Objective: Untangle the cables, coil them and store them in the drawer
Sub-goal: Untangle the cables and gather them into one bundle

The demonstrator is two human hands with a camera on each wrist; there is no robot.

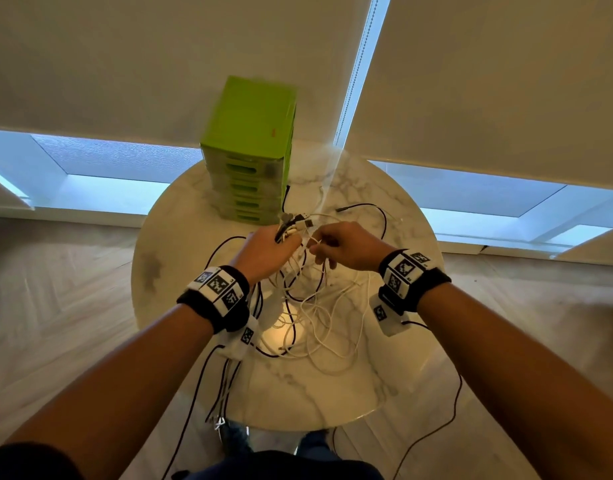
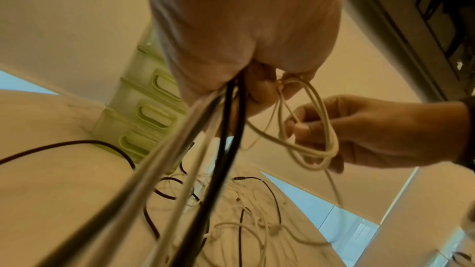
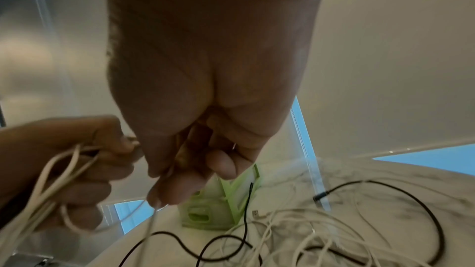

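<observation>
Glossy marble-look table [image 1: 384, 375]; seemingly plastic drawer unit [image 1: 249, 133].

Head view looks down; wrist views sit close (all share the cables [image 1: 308, 306]).

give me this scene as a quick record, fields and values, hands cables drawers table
left hand: grips a bundle of black and white cable ends
right hand: pinches a white cable looped between the hands
loose cables: tangled black and white strands on the table, some hanging over the near edge
drawer unit: green, at the far side, drawers shut
table: round, marble pattern
task stage: untangling, nothing stored
</observation>
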